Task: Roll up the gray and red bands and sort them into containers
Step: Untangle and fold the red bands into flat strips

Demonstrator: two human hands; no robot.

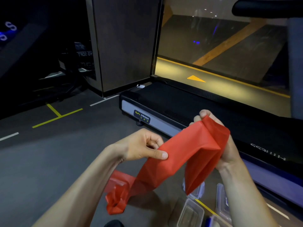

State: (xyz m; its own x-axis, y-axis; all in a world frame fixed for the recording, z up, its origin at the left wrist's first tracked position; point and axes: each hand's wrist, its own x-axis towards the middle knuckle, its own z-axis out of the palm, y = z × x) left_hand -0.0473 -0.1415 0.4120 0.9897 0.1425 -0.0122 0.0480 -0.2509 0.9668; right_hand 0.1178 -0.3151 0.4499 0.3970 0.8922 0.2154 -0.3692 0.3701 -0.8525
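Observation:
A long red band (180, 154) stretches between both hands in the middle of the view. My left hand (144, 146) pinches it between thumb and fingers near its middle. My right hand (218, 138) grips the upper end, with the band draped over the fingers. The band's loose tail falls to the floor and bunches up at the lower left (116, 199). Clear plastic containers (191, 213) sit on the floor at the lower right, partly behind my right forearm. No gray band is in view.
A treadmill (164, 102) with a black deck lies just beyond my hands, running to the right. A dark pillar (124, 46) stands behind it. The gray floor (49, 154) carries yellow and white line markings. A dark shoe tip (114, 224) shows at the bottom edge.

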